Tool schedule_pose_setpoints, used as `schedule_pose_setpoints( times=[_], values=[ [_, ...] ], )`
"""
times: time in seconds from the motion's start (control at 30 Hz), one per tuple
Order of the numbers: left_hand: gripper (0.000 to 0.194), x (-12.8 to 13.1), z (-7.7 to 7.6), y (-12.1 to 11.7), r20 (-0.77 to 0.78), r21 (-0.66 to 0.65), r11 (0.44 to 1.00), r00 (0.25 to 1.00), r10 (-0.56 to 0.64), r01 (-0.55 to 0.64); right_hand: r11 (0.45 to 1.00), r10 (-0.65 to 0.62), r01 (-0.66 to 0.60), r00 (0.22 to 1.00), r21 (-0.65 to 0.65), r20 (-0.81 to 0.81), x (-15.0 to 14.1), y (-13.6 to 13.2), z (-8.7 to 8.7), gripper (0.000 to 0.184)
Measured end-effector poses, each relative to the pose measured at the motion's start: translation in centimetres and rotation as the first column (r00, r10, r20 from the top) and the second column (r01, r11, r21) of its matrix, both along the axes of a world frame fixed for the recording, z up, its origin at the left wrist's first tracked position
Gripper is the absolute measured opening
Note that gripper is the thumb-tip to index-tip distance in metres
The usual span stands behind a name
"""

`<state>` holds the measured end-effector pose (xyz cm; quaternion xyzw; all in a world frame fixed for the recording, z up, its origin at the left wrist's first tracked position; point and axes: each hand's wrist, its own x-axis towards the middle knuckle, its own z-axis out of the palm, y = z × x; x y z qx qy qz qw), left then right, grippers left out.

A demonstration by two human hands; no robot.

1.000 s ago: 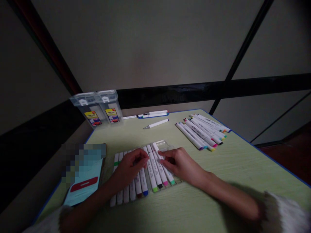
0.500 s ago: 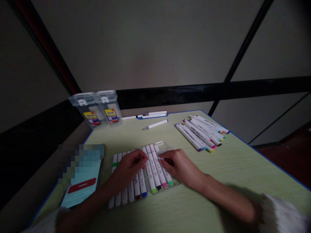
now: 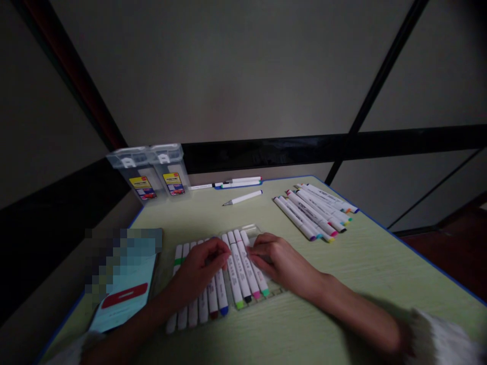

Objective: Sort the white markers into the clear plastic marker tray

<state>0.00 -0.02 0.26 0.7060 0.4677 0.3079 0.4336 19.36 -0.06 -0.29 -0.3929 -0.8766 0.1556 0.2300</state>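
A clear plastic tray lies on the table with white markers in two groups. Its right group holds a lime-tipped marker, a black-tipped one, a pink-tipped one and a mint-tipped one. My left hand reaches over the left group of markers, thumb and forefinger closed against the lime-tipped marker. From the other side, my right hand has its fingertips bunched against the mint-tipped marker. The hands hide parts of the tray and several marker tops.
Loose markers are piled at the right back. An uncapped-looking marker and several pens lie at the back edge. Two clear marker cases stand at the back left. A phone-like screen is beside my left forearm.
The hands keep their places on the two sides of the right marker group, with barely any finger movement. The whole view has shifted slightly.
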Motion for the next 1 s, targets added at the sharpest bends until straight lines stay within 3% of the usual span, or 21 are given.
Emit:
schedule_pose_setpoints(
  times=[0.83, 1.0],
  values=[
    [0.009, -0.13, -0.33, -0.09, -0.018, 0.001, 1.000, 1.000, 0.003, -0.003, 0.994, 0.040, -0.035, 0.998, -0.102, 0.043, 0.46, 0.02, 0.44, 0.023],
    [0.011, -0.04, -0.07, -0.28, -0.095, 0.046, 0.999, 0.995, 0.032, -0.028, 0.994, 0.037, -0.033, 0.999, -0.106, 0.031, 0.37, 0.06, 0.40, 0.023]
  ],
)
